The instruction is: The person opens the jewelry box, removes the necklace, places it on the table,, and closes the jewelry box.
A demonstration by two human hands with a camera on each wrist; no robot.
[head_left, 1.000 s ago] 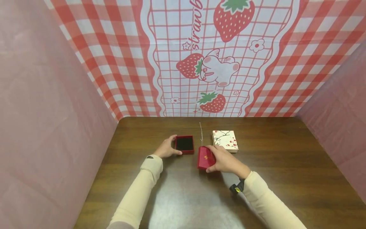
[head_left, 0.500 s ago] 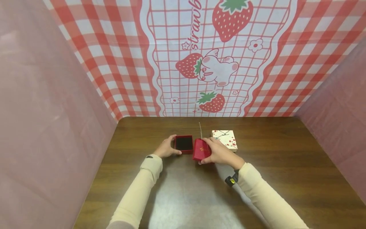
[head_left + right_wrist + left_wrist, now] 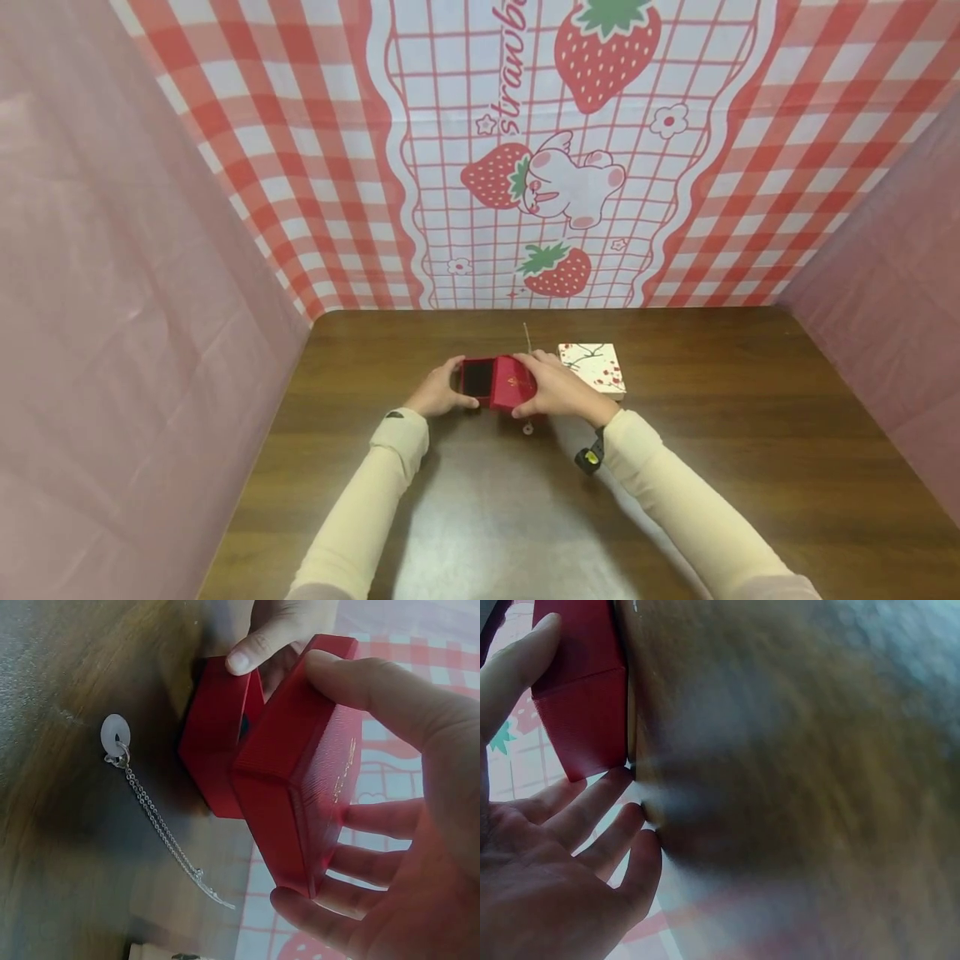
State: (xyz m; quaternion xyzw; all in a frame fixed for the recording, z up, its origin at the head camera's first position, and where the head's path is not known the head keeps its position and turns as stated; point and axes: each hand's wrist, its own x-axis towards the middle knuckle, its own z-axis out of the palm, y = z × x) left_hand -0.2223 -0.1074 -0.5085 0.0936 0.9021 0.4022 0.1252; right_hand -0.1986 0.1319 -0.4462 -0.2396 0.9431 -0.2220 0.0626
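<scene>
A red box base (image 3: 477, 379) with a black inside sits on the table, held at its left side by my left hand (image 3: 435, 393). The left wrist view shows the thumb on one wall of the base and fingertips near its far corner. My right hand (image 3: 561, 390) grips the red lid (image 3: 513, 382), tilted over the base's right edge and covering part of the opening. In the right wrist view, gold marks show on the lid. A silver chain necklace (image 3: 154, 814) with a white ring pendant (image 3: 112, 739) lies on the wood beside the base.
Right of the lid, behind my right hand, lies a cream square box (image 3: 597, 367) with a red blossom print. The brown wooden table (image 3: 465, 517) meets a checked strawberry cloth (image 3: 345, 208) at the back. Pink cloth hangs on both sides.
My right hand has carried the red lid leftward and slightly away, from beside the base to tilted over its right edge. The pendant has come into sight below the lid. My left hand stays put.
</scene>
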